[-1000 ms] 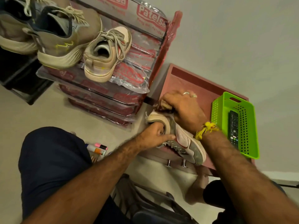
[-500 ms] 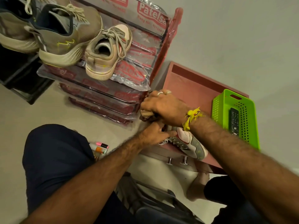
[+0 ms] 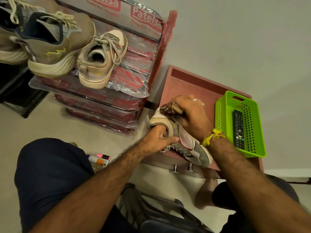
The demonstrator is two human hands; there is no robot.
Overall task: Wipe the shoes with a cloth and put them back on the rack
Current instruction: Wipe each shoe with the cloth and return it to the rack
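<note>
Gripping the sneaker at its collar, the left hand steadies it on the low red table, beside the rack. Further right, the right hand clutches the cloth against the heel. Wiping looks underway; its mate already sits racked, and this sneaker is not yet returned.

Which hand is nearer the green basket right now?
Right. The right hand wipes the shoe with the cloth beside the green basket; the left hand grips the shoe's far side.
</note>
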